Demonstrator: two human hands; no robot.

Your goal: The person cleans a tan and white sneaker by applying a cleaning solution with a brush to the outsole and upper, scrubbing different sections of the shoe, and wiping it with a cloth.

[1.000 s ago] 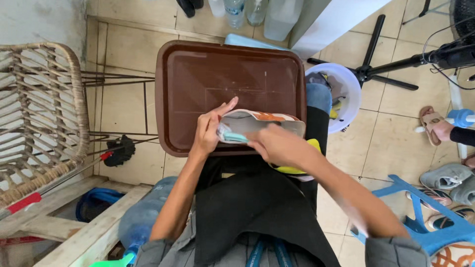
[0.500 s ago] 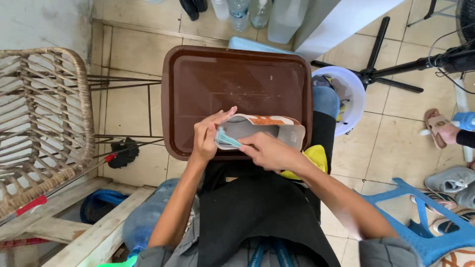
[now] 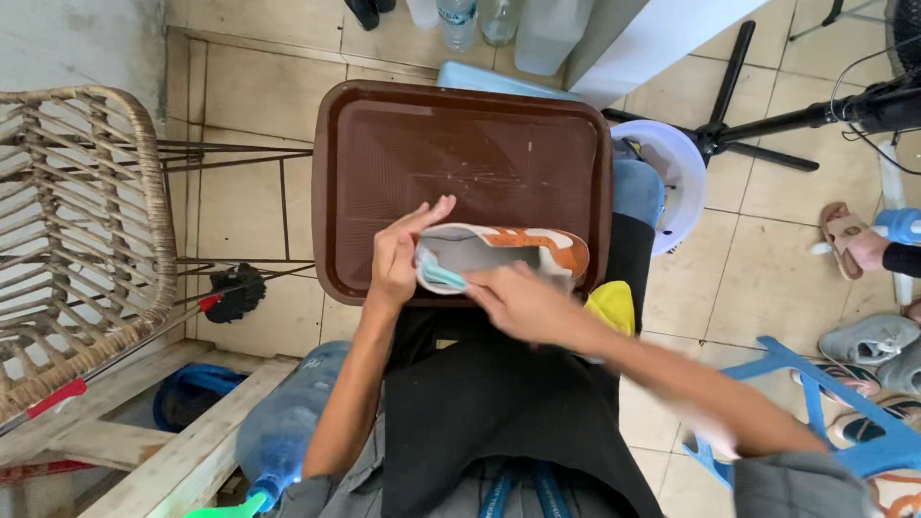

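A white and orange sneaker (image 3: 513,249) with a teal heel lies on its side over the near edge of a brown plastic tray (image 3: 460,153). My left hand (image 3: 401,254) grips the shoe's heel end, fingers spread along its rim. My right hand (image 3: 518,302) rests on the shoe's near side, blurred, and whether it holds anything small is hidden. A yellow cloth (image 3: 609,305) shows just behind my right wrist on my lap.
A rattan chair (image 3: 77,240) stands at the left. A white bucket (image 3: 676,173) sits right of the tray, a black fan stand (image 3: 767,125) beyond it. A large water bottle (image 3: 283,422) lies by my left elbow. Shoes and a blue stool (image 3: 844,422) are at the right.
The view has shifted slightly. My right hand has slid along the shoe's near side while my left hand keeps the heel.
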